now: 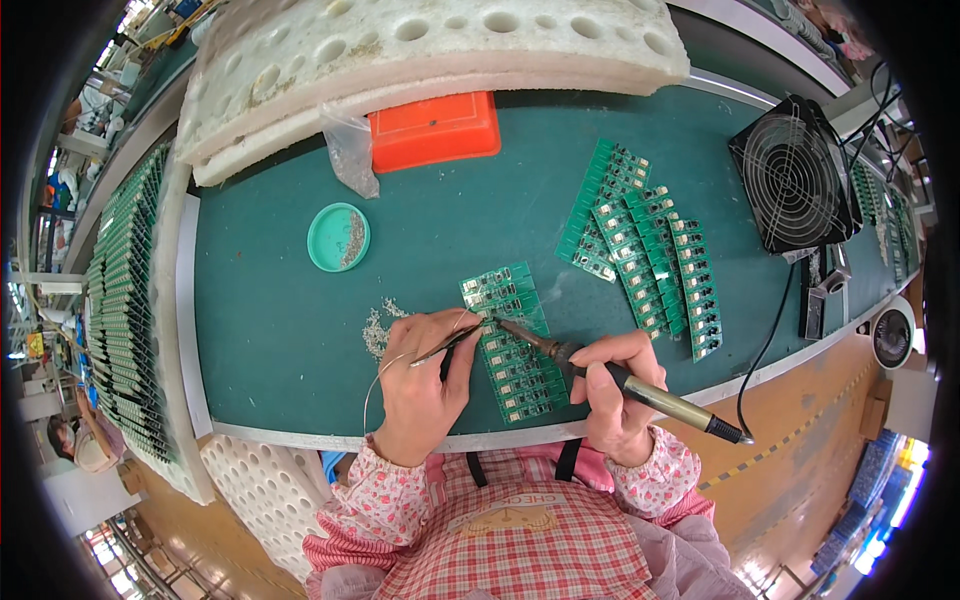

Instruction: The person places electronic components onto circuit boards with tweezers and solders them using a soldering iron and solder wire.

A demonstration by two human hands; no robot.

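Nearest the lower edge, two flowered sleeves [400,495] and a red checked apron [530,555] lead up to the hands; the left hand [420,385] is closed around tweezers [447,346] and a thin solder wire [385,372], fingers pinched tight, the wire looping down past the wrist; the right hand [610,385] is wrapped shut around a soldering iron [620,380], its tip resting on the green circuit board strip [510,340], its cable end pointing away to the right past the table edge.

The circuit board strip lies flat on the green work mat [280,330], just beyond both hands and partly under them; the tweezer points and iron tip meet at its upper middle; just left of the strip sits a small scatter of solder bits [378,325]; farther left and beyond it stands a round green dish [338,237] holding grey scraps.

To the right of the strip and a little beyond, a fanned pile of green circuit boards [640,245] lies on the mat; farther right a black fan [795,175] stands tilted; well left of the strip, a long rack of green boards [125,310] runs along the mat's side.

Beyond the strip, at the mat's far edge, sit an orange plastic box [435,130] and a crumpled clear bag [352,150]; behind them lie white foam trays [420,50] with round holes.
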